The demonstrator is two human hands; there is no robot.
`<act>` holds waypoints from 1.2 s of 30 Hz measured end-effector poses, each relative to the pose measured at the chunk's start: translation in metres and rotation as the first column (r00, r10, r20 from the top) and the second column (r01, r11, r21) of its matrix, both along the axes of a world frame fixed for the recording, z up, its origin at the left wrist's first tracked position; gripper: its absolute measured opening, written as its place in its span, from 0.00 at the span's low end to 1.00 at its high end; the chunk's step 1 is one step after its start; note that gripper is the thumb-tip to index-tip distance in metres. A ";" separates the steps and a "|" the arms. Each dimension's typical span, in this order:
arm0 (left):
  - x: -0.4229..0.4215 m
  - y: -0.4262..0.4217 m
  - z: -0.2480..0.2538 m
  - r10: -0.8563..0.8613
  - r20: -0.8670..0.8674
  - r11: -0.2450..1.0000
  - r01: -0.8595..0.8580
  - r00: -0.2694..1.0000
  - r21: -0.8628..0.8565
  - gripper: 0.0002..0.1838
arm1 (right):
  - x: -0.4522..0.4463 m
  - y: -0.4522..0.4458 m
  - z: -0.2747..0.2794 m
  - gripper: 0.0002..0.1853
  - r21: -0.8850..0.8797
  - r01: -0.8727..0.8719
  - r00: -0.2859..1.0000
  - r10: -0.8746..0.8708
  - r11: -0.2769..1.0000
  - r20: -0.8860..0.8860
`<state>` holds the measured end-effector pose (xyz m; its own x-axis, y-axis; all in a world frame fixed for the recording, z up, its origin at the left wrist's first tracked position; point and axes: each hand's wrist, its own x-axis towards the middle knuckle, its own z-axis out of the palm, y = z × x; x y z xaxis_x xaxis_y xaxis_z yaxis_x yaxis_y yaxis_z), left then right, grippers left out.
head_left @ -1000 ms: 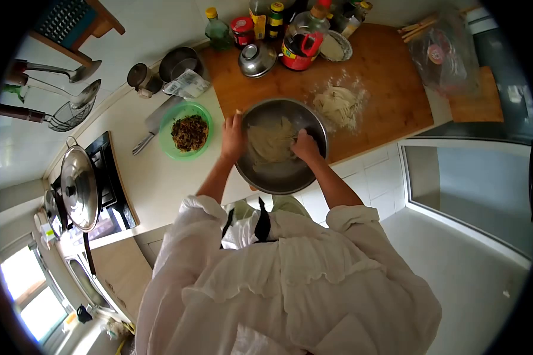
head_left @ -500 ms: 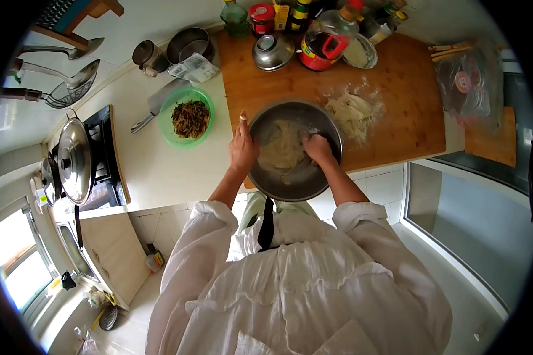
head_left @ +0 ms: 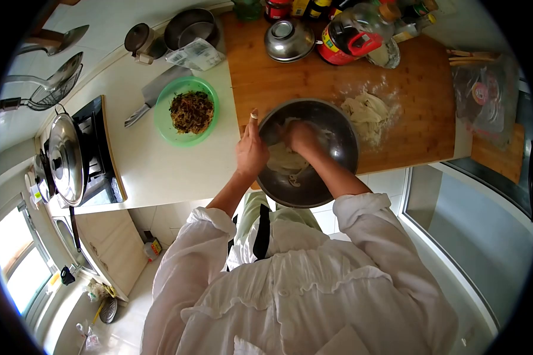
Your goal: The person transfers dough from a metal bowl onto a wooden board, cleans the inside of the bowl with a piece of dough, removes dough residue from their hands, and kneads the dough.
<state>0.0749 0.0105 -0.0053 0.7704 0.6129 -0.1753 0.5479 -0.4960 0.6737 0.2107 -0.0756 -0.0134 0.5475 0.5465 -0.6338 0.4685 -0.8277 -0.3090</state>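
A dark metal mixing bowl (head_left: 343,157) sits at the front edge of the wooden board. Pale dough (head_left: 287,161) lies inside it, toward the left. My left hand (head_left: 252,152) grips the bowl's left side, with one finger pointing away from me along the outside. Down in the bowl, my right hand (head_left: 302,137) is closed and pressed into the dough; its fingertips are partly hidden and slightly blurred. To the right of the bowl, a floury heap of dough (head_left: 367,112) rests on the board.
A green bowl (head_left: 216,109) of chopped filling and a cleaver (head_left: 160,89) lie left on the counter. An upturned metal bowl (head_left: 289,41), a red-labelled jug (head_left: 337,47) and several bottles stand behind. A lidded pan (head_left: 68,160) is on the stove.
My right hand has moved from the bowl's right side to the left and farther in, over the dough. The whole view has shifted slightly; my left hand stays on the rim.
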 end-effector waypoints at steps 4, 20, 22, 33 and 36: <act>-0.004 -0.005 0.006 0.009 0.008 0.998 -0.009 1.000 0.062 0.41 | -0.018 -0.008 -0.027 0.21 0.119 -0.215 0.971 0.199 0.969 0.135; -0.042 0.003 0.011 0.125 -0.164 0.979 -0.094 0.979 0.180 0.39 | 0.006 -0.093 0.051 0.11 0.234 -0.360 0.927 0.319 0.903 0.197; -0.045 -0.001 0.013 0.146 -0.152 0.978 -0.119 0.977 0.174 0.39 | 0.004 -0.079 0.038 0.11 0.187 -0.417 0.901 0.377 0.890 0.215; -0.049 -0.005 0.005 0.248 0.005 0.960 -0.246 0.969 0.131 0.36 | -0.020 -0.069 -0.034 0.13 0.024 -0.195 0.955 0.184 0.980 0.233; -0.049 -0.003 0.001 0.253 0.109 0.956 -0.266 0.961 0.124 0.36 | -0.021 -0.058 -0.040 0.14 -0.094 -0.027 0.999 0.031 0.995 0.037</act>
<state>0.0257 0.0072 -0.0044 0.5906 0.8069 -0.0131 0.6097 -0.4356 0.6622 0.1896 -0.1339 -0.0530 0.5572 0.5019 -0.6615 0.5026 -0.8380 -0.2125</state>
